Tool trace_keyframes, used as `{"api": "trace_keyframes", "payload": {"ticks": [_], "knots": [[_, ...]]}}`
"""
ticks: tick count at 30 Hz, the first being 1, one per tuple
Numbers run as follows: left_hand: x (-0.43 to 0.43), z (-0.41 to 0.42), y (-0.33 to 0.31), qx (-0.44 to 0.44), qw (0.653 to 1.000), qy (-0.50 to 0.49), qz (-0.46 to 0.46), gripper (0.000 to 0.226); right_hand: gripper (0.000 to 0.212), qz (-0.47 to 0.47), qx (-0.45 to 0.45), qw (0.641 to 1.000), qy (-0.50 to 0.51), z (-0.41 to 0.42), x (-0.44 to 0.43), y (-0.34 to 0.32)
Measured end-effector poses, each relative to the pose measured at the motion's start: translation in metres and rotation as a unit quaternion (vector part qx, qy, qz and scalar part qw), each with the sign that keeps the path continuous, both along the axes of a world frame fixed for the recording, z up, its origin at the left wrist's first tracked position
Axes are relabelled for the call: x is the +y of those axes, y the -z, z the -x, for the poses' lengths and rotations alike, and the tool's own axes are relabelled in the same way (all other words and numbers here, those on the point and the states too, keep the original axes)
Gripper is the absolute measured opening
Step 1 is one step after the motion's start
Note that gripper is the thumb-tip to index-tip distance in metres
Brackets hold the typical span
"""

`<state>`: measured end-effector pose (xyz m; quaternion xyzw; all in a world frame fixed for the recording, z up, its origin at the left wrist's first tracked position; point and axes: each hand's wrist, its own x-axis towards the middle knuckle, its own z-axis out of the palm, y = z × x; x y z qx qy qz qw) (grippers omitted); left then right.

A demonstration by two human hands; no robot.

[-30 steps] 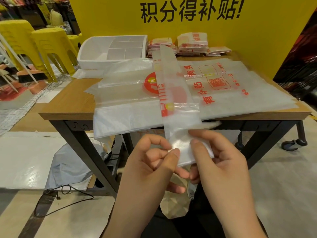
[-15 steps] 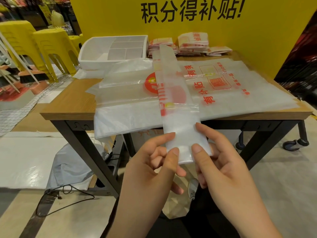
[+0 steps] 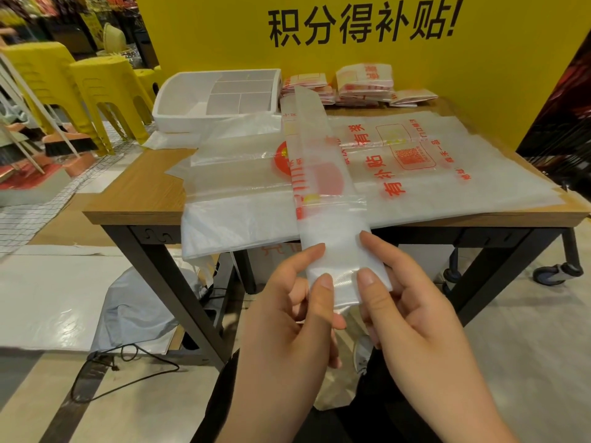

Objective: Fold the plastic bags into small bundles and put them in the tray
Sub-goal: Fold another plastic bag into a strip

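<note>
We have 1 bag folded lengthwise into a long, narrow strip [image 3: 323,174]. It runs from beside the white tray [image 3: 179,103] at the back, across the pile of flat bags [image 3: 463,174] on the wooden table [image 3: 137,193]. Its near end hangs past the table edge into our hands. The left hand [image 3: 287,314] and the right hand [image 3: 415,308] each pinch that end, thumb on top and fingers underneath. The 2 index fingers lie along the strip's long edges.

The film is thin, translucent and glossy, with red print. We judge it almost weightless, limp and slick, so the layers will slide on one another and a fold will spring open unless it is pressed flat. The best hold is the present one, at the end and on both edges, so that each turn comes out square. Air trapped between the layers probably needs squeezing out as the folding goes up the strip.

The tray is hard white plastic, with straight partitions making several rectangular compartments. Just right of it, small squarish bundles [image 3: 364,81] lie stacked against the yellow board [image 3: 479,59]. The table top is wood-grain, on dark metal legs.
</note>
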<state>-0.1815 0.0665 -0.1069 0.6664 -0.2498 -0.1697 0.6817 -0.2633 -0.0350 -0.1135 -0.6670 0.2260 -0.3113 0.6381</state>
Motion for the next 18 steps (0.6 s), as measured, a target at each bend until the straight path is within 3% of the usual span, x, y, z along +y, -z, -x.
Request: {"api": "trace_keyframes", "payload": {"ticks": [9, 12, 15, 18], "knots": [[-0.002, 0.004, -0.003, 0.001, 1.0, 0.003, -0.015, 0.032, 0.044, -0.022, -0.023, 0.999, 0.021, -0.002, 0.003, 0.004], [0.005, -0.004, -0.003, -0.033, 0.997, 0.063, -0.04, 0.033, 0.045, -0.033, 0.003, 0.999, 0.02, 0.002, 0.0, 0.001], [0.024, -0.025, -0.002, -0.195, 0.962, 0.158, -0.113, 0.059, 0.044, -0.045, 0.012, 0.999, 0.019, 0.008, -0.003, -0.01], [0.034, -0.048, -0.006, -0.414, 0.889, 0.113, -0.163, 0.062, 0.039, -0.078, 0.003, 0.997, 0.021, 0.014, -0.001, -0.022]]}}
